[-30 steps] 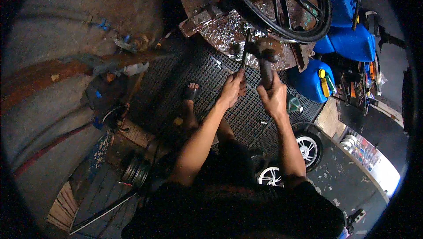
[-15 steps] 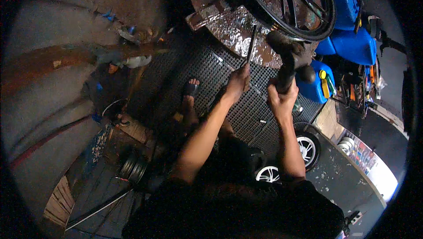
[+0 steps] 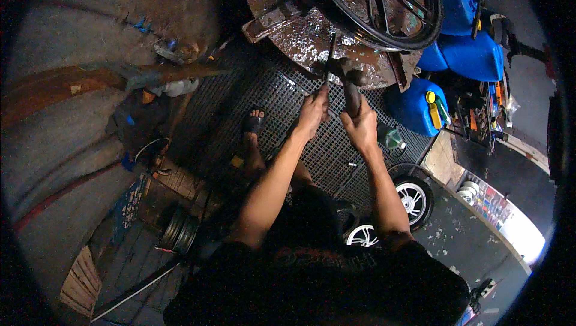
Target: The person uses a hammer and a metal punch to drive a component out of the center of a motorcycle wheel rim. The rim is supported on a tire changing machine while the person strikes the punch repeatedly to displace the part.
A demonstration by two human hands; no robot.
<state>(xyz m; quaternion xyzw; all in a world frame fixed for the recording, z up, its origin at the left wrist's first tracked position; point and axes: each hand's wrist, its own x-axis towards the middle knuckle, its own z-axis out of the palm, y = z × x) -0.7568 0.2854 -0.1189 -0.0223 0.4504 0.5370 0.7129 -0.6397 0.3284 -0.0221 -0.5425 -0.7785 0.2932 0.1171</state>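
My left hand [image 3: 312, 113] is closed round a slim dark metal bar [image 3: 331, 50] that points away from me. My right hand [image 3: 361, 126] grips the thick dark handle of a hammer [image 3: 351, 93]. The hammer's head is close beside the bar, overlapping it in view; I cannot tell if they touch. Beyond both hands, a black spoked wheel rim [image 3: 433, 23] lies tilted over a wet, rusty round plate [image 3: 288, 41]. The bar's far end stops short of the rim, over the plate.
Blue plastic jugs [image 3: 474, 56] stand right of the plate. A green bottle [image 3: 393, 138] sits on the black grid mat [image 3: 288, 86]. White-spoked wheels [image 3: 414, 202] are lower right, beside a grey worn panel [image 3: 459, 236]. Hoses and a brown beam [image 3: 60, 95] run along the left.
My right hand has swung the hammer left, bringing its head from near the rim to beside the bar. My left hand has shifted slightly left and nearer. The whole view has shifted a little.
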